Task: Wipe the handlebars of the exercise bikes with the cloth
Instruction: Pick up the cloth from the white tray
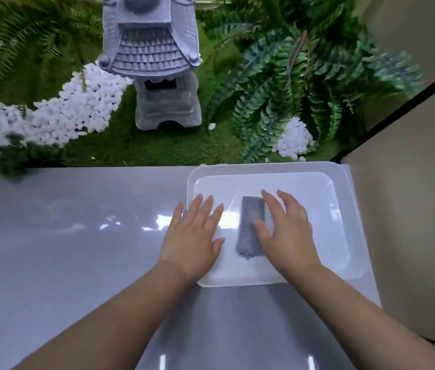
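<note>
A folded grey cloth lies inside a clear plastic tray on a glossy grey counter. My right hand hovers over the cloth's right side with fingers spread and straight; its thumb lies across the cloth. My left hand is flat and open over the tray's left rim, just left of the cloth and apart from it. No exercise bike or handlebar is in view.
Beyond the counter's far edge is a garden display: a grey stone lantern, white pebbles and ferns. A beige wall with a black strip closes the right side, close to the tray.
</note>
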